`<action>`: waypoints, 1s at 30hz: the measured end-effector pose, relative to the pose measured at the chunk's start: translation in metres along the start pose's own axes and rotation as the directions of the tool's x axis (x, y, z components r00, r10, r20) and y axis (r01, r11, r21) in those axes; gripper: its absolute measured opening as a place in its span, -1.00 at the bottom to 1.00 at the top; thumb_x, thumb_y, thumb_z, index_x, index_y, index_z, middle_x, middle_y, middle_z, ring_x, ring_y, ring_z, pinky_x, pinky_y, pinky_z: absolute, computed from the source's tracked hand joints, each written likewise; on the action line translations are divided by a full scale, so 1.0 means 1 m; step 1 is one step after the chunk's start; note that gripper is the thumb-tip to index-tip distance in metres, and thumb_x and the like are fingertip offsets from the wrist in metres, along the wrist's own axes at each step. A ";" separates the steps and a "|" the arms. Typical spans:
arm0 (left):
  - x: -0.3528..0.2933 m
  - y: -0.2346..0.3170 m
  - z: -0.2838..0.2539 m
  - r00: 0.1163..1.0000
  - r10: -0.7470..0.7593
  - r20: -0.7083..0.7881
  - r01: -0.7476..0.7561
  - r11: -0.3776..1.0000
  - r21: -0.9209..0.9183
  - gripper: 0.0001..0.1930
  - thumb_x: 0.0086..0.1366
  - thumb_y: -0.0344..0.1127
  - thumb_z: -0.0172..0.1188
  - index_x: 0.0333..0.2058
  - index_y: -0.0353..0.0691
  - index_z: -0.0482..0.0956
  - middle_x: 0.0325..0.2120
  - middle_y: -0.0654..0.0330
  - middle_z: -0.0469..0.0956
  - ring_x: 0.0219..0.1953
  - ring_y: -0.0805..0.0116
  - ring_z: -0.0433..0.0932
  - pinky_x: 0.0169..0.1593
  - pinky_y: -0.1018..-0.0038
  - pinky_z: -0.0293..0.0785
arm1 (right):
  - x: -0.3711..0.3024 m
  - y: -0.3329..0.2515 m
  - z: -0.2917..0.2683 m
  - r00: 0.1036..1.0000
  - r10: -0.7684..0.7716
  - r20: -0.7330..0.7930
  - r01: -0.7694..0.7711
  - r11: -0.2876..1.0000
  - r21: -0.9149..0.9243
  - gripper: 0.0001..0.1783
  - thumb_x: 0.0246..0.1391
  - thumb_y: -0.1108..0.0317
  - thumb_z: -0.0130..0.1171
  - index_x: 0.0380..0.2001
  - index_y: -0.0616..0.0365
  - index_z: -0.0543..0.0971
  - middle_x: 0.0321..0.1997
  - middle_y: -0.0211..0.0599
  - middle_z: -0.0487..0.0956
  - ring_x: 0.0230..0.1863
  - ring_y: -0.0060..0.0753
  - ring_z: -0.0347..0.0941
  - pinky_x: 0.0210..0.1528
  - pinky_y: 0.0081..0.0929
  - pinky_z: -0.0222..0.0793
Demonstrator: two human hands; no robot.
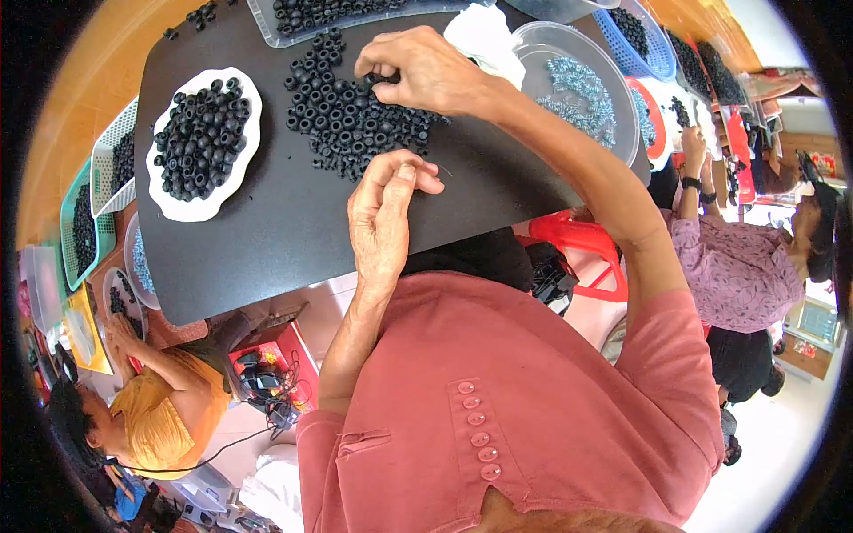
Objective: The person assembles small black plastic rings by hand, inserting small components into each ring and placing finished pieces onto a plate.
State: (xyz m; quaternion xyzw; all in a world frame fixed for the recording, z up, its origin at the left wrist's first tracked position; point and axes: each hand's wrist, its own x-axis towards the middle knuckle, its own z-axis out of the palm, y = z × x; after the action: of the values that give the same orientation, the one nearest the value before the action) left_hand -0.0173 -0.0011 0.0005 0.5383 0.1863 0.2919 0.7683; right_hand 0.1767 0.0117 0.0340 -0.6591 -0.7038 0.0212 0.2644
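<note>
A loose heap of small black ring-shaped pieces, hollow in the middle, is spread on the dark table. My right hand reaches over the far side of the heap. Its thumb and fingers are curled together with a black piece between them. Closer to me, my left hand is held at the near edge of the heap, thumb pressed to the fingers. What that pinch holds is too small to make out. To the left stands a white scalloped plate, piled with similar black pieces.
A clear round tray of small bluish metallic parts lies right, beside a crumpled white cloth. At the back is a clear bin of black pieces. Baskets flank the table; co-workers sit left and right.
</note>
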 end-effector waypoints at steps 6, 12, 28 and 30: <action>0.000 0.002 -0.002 0.998 -0.011 -0.061 0.002 0.991 -0.136 -0.86 0.32 -0.41 -0.03 -0.23 -0.33 0.45 -0.42 0.17 0.55 -0.30 0.46 0.49 -0.11 0.50 0.41 | -0.040 -0.044 -0.013 0.971 0.120 -0.209 -0.055 0.954 0.296 -0.76 -0.21 0.48 0.21 -0.34 0.16 0.57 -0.39 -0.34 0.57 -0.40 -0.47 0.49 -0.32 -0.54 0.42; 0.007 0.014 0.005 0.992 0.027 -0.122 -0.024 0.999 0.030 -0.80 0.30 -0.43 0.02 -0.13 -0.37 0.41 -0.28 0.20 0.45 -0.25 0.45 0.45 -0.08 0.46 0.42 | -0.075 -0.066 -0.007 0.935 0.197 -0.293 -0.087 0.933 0.350 -0.75 -0.20 0.50 0.26 -0.33 0.17 0.57 -0.33 -0.33 0.57 -0.38 -0.46 0.49 -0.29 -0.54 0.43; 0.010 0.006 0.012 0.985 -0.170 0.038 0.174 0.971 -0.162 -0.83 0.26 -0.51 -0.02 -0.19 -0.36 0.44 -0.30 0.14 0.52 -0.28 0.41 0.52 -0.10 0.48 0.47 | -0.112 -0.064 0.007 0.873 0.417 -0.252 -0.153 0.726 0.671 -0.82 0.00 0.52 0.19 -0.27 0.22 0.58 -0.39 -0.37 0.55 -0.43 -0.64 0.47 -0.36 -0.65 0.40; 0.011 0.009 0.013 0.986 -0.156 0.059 0.164 0.975 -0.152 -0.83 0.25 -0.51 -0.02 -0.19 -0.35 0.45 -0.31 0.13 0.53 -0.29 0.41 0.53 -0.11 0.47 0.47 | -0.111 -0.064 0.009 0.866 0.424 -0.263 -0.139 0.711 0.689 -0.86 -0.01 0.51 0.19 -0.32 0.24 0.59 -0.39 -0.33 0.57 -0.46 -0.60 0.48 -0.40 -0.65 0.40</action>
State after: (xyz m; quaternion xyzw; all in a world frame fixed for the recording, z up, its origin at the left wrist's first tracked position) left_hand -0.0035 -0.0007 0.0136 0.4663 0.1875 0.2300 0.8334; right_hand 0.1131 -0.0978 0.0122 -0.6171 -0.4700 0.1684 0.6082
